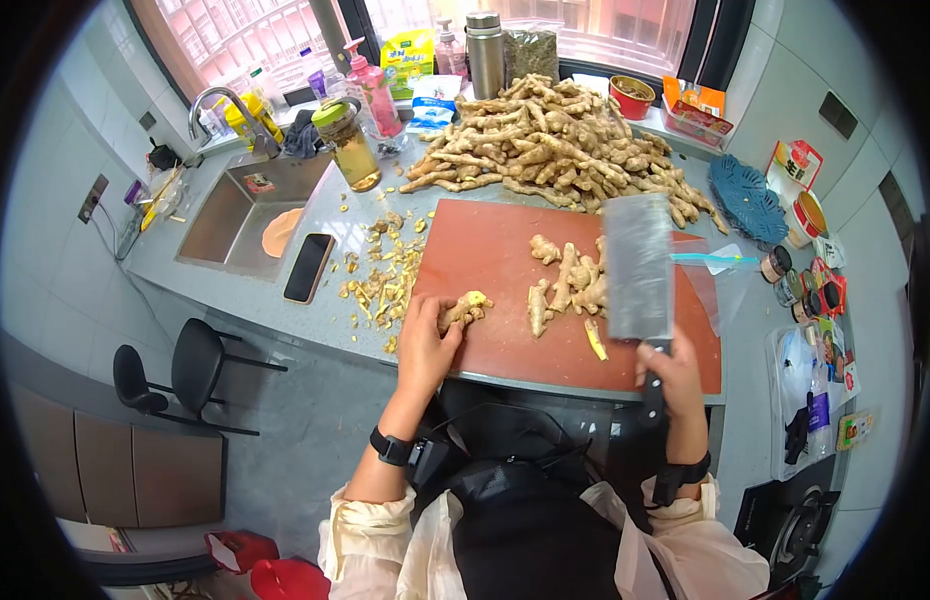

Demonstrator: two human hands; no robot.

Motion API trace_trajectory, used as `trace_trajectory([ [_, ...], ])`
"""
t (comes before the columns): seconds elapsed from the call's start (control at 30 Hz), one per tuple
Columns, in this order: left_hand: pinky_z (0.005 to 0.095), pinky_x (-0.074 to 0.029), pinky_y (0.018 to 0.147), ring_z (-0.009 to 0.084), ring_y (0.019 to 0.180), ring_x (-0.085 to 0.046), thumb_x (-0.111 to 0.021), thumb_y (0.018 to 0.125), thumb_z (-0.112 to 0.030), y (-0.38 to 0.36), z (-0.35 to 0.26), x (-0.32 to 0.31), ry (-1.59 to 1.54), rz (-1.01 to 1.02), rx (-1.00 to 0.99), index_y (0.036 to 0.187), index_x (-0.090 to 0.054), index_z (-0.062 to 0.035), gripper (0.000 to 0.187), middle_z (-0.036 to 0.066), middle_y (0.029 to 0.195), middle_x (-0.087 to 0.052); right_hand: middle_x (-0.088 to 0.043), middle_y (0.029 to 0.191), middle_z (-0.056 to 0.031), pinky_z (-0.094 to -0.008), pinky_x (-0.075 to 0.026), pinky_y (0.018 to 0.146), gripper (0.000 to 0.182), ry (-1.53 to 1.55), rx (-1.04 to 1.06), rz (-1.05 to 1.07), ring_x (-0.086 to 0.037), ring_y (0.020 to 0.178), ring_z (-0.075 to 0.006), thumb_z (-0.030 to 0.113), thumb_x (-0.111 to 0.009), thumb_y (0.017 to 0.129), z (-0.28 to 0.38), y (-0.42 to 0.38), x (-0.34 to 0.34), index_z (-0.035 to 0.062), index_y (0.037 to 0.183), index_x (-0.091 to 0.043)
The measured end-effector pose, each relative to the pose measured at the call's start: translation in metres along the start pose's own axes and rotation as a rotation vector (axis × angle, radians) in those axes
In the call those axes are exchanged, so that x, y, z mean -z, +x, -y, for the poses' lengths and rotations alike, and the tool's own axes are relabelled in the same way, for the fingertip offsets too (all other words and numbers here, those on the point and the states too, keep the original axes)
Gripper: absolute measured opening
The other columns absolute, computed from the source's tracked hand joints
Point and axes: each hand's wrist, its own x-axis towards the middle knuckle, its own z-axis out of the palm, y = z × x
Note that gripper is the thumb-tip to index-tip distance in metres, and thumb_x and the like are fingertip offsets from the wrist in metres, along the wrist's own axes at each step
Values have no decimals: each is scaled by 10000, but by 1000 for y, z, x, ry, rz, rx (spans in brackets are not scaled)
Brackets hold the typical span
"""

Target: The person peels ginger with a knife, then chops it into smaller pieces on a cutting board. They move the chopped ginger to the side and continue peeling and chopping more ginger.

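Note:
My left hand (pixel 428 335) is closed around a piece of ginger (pixel 472 308) near the left edge of the reddish-brown cutting board (pixel 485 255); its cut end shows yellow. My right hand (pixel 677 372) grips the black handle of a cleaver (pixel 639 268). The broad blade, a little blurred, is over the right part of the board and hides some of what lies beneath. Several ginger pieces (pixel 563 278) sit mid-board, left of the blade. A pale yellow slice (pixel 596 340) lies just below them.
A large heap of ginger (pixel 555 150) rises behind the board. Ginger scraps (pixel 380 285) are scattered to its left, by a phone (pixel 309 268) and a sink (pixel 210 225). A zip bag (pixel 720 280), small jars (pixel 775 263) and a blue basket (pixel 747 197) are at the right.

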Motion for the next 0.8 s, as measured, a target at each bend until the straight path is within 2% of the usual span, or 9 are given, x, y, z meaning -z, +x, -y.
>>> trace_trajectory([
  [0.1,398,-514,830,336,978,-621,-710,784,-24,0,10,1,-30,20,-5,1065,-645,-39,289,119,1071,-632,-603,810,-16,-259,-503,571,365,62,-87,267,-581,632,-89,102,-638,910,4,-1,-34,-1,1254,-570],
  [0.2,394,-508,877,324,1026,-619,-704,784,3,-6,13,5,-14,19,-37,1069,-655,-37,291,110,1110,-668,-599,801,-17,-258,-498,564,398,-8,-189,390,-580,655,-88,103,-636,906,-7,3,-56,-3,1283,-565],
  [0.33,398,-500,919,313,1073,-613,-718,782,9,-12,17,4,1,-2,-91,1073,-667,-42,300,101,1178,-690,-592,786,-11,-258,-495,558,393,-76,-274,418,-575,662,-88,101,-637,900,-15,14,-55,5,1276,-574],
  [0.4,400,-501,914,317,1067,-614,-724,779,2,-12,16,-1,2,-4,-109,1068,-672,-43,297,101,1176,-691,-583,760,-4,-253,-488,549,380,-117,-178,303,-563,632,-83,86,-631,893,-23,20,-50,17,1265,-586],
  [0.5,411,-500,885,349,1025,-613,-764,767,-62,-13,4,-18,-23,1,-170,1044,-676,-30,292,136,1113,-679,-574,737,5,-251,-477,537,369,-167,-142,210,-548,604,-78,75,-620,894,-17,21,-45,20,1258,-591],
  [0.63,436,-496,875,365,996,-612,-798,756,-113,-17,-27,-46,-34,24,-138,1069,-664,-17,354,155,1075,-636,-562,720,13,-254,-459,523,371,-245,-101,97,-537,592,-74,66,-611,896,-8,24,-48,19,1263,-590],
  [0.7,440,-492,913,367,1036,-605,-808,761,-136,-18,-37,-49,-132,92,-36,1128,-645,-16,419,155,1108,-622,-579,798,12,-240,-475,555,366,-296,-96,86,-543,634,-69,77,-614,893,3,21,-52,25,1253,-578],
  [0.73,448,-477,975,396,1154,-567,-784,803,-189,-18,-38,-48,-190,179,-17,1225,-592,-18,494,179,1245,-579,-582,805,12,-241,-474,560,382,-248,-80,75,-542,633,-71,80,-615,894,6,19,-52,25,1270,-574],
  [0.8,441,-468,998,391,1182,-559,-766,822,-197,-18,-36,-45,-148,96,-79,1242,-590,-20,489,179,1260,-575,-585,811,12,-242,-473,564,399,-204,-64,65,-541,631,-72,84,-617,895,8,17,-54,24,1286,-569],
])
